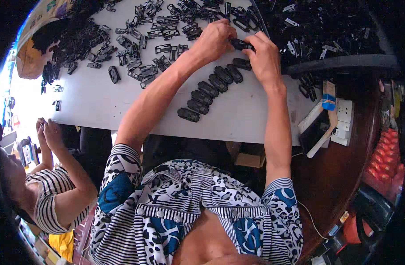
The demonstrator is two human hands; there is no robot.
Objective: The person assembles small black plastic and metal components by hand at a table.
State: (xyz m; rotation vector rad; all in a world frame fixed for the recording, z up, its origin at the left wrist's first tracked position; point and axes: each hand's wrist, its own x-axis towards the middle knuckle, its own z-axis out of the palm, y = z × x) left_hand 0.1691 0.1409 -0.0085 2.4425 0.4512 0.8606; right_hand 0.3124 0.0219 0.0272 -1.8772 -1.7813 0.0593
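Between my two hands, near the far edge of the white table, is a black car-shaped plastic part (241, 44). My right hand (265, 59) pinches it between thumb and fingers. At its other end the curled fingers of my left hand (215, 40) are closed on it; their tips are partly hidden. Just below my right hand lies a similar black part (241, 64). From there a slanting row of black car-shaped parts (208, 88) runs down toward the table's near edge, several of them side by side.
Loose black frames (167, 33) and a dark heap (76, 42) cover the table's far side. At the far right stands a bin (344, 62) of black and silvery pieces. A tablet-like device (315, 130) and a power strip (343, 121) lie at right. Another person's hands (50, 132) work at left.
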